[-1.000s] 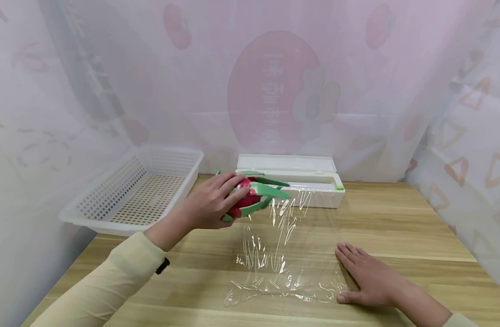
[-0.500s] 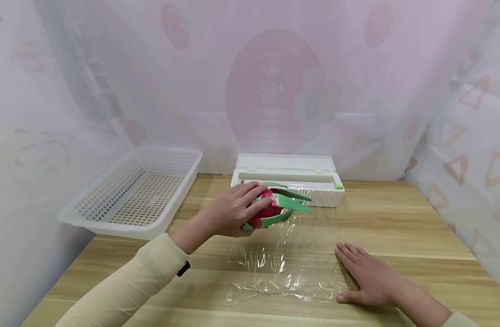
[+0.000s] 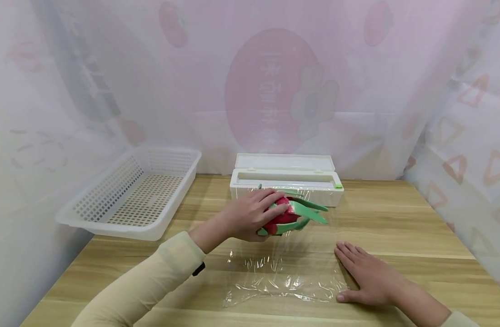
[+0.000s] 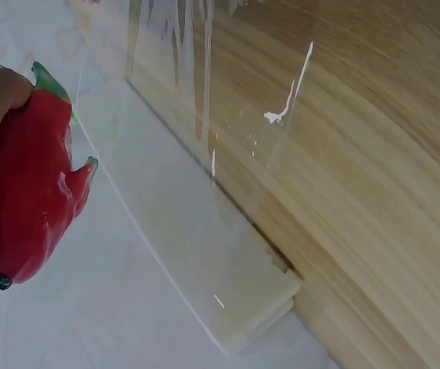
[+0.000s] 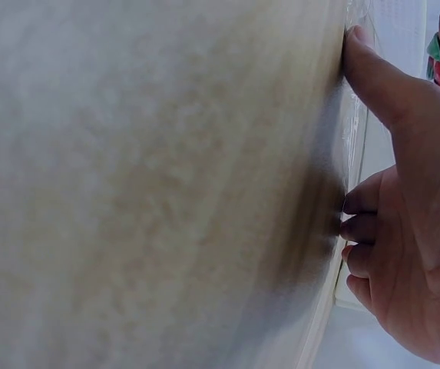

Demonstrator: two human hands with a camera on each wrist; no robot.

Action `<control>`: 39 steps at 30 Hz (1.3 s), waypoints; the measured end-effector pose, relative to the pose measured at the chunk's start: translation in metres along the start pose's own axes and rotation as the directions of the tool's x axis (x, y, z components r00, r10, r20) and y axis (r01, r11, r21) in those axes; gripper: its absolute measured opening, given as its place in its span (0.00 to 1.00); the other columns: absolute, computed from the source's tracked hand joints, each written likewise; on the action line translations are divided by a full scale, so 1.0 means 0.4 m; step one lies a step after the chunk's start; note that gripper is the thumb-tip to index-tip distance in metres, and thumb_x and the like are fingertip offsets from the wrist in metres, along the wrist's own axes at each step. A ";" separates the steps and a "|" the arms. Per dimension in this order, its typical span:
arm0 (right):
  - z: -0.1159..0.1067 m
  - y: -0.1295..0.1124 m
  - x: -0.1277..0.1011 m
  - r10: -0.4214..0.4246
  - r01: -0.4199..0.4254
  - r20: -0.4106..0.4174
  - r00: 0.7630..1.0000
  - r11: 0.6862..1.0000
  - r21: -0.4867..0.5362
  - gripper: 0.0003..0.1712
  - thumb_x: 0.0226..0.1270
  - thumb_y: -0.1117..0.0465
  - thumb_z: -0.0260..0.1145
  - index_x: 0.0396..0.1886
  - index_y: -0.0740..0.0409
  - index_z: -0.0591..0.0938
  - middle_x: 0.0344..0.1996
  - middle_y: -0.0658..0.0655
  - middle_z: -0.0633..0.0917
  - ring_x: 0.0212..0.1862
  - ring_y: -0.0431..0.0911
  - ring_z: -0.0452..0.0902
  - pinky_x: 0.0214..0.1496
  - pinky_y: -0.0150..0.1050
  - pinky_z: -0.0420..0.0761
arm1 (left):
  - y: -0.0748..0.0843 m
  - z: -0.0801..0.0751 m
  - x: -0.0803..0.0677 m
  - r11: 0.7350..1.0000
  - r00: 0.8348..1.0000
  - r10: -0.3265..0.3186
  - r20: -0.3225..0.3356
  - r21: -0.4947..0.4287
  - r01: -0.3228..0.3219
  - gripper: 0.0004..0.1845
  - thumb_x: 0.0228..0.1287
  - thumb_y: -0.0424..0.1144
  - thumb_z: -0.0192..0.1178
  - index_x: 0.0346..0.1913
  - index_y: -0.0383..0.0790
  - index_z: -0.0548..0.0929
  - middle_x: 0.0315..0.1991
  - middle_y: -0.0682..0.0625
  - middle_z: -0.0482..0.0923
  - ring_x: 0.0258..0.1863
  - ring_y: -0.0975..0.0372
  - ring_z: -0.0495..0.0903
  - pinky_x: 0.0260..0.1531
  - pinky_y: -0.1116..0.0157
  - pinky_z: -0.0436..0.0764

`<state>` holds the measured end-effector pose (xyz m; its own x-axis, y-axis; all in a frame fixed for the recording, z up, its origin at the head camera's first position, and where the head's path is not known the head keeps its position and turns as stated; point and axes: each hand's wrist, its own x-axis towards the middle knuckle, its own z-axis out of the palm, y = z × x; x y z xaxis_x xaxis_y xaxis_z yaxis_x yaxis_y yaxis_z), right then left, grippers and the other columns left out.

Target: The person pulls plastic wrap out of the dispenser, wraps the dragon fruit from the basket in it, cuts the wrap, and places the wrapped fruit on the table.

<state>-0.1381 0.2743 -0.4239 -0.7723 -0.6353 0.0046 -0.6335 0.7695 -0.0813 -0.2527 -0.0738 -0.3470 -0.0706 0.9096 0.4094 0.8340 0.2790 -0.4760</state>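
Gripping a red dragon fruit (image 3: 283, 215) with green scales, the left hand (image 3: 250, 214) curls its fingers over the top of the fruit and holds it above the far part of a sheet of cling film (image 3: 282, 272). From the left wrist camera the fruit (image 4: 31, 192) shows red and glossy, with a fingertip over its top end, and the film (image 4: 204, 92) is seen against the wood below. The right hand (image 3: 366, 274) lies flat on the wooden table (image 3: 417, 236), palm down, fingers straight and spread, its inner edge touching the right edge of the film. From the right wrist camera the thumb (image 5: 377, 77) of this hand presses on the tabletop. The film is spread on the table between the 2 hands and runs back to a white cling film box (image 3: 286, 180) with its lid open, just behind the fruit. A white perforated basket (image 3: 131, 193) stands at the far left of the table, well apart from both hands. Sheer printed curtains (image 3: 274, 81) hang behind and beside the table.
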 end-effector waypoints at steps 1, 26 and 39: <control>0.000 0.000 0.000 -0.002 0.002 -0.001 1.000 1.000 -0.002 0.60 0.58 0.23 0.52 0.69 0.71 0.64 0.69 0.70 0.64 0.70 0.63 0.57 0.64 0.21 0.24 | 0.002 0.005 0.004 1.000 1.000 -0.001 0.005 -0.009 0.001 0.41 0.49 0.59 0.65 0.63 0.39 0.68 0.59 0.39 0.72 0.56 0.48 0.72 0.52 0.55 0.77; -0.004 0.001 0.008 0.012 -0.011 0.013 1.000 1.000 -0.016 0.61 0.57 0.22 0.52 0.70 0.70 0.64 0.70 0.68 0.63 0.71 0.62 0.56 0.71 0.48 0.53 | 0.026 0.094 0.040 0.995 0.998 -0.029 0.058 -0.090 0.034 0.43 0.46 0.59 0.67 0.63 0.39 0.69 0.56 0.40 0.72 0.52 0.51 0.73 0.46 0.58 0.78; -0.006 -0.002 0.003 -0.016 0.016 -0.010 1.000 0.999 -0.028 0.60 0.58 0.23 0.53 0.69 0.72 0.65 0.69 0.70 0.64 0.69 0.64 0.58 0.66 0.57 0.62 | 0.038 0.113 0.039 0.991 0.983 -0.066 0.172 -0.100 0.084 0.45 0.45 0.60 0.68 0.65 0.42 0.67 0.58 0.43 0.70 0.52 0.53 0.72 0.47 0.59 0.77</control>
<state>-0.1388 0.2730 -0.4216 -0.7625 -0.6468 0.0159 -0.6466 0.7610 -0.0530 -0.2659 -0.0414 -0.3829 -0.2185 0.9284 0.3004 0.8756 0.3225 -0.3597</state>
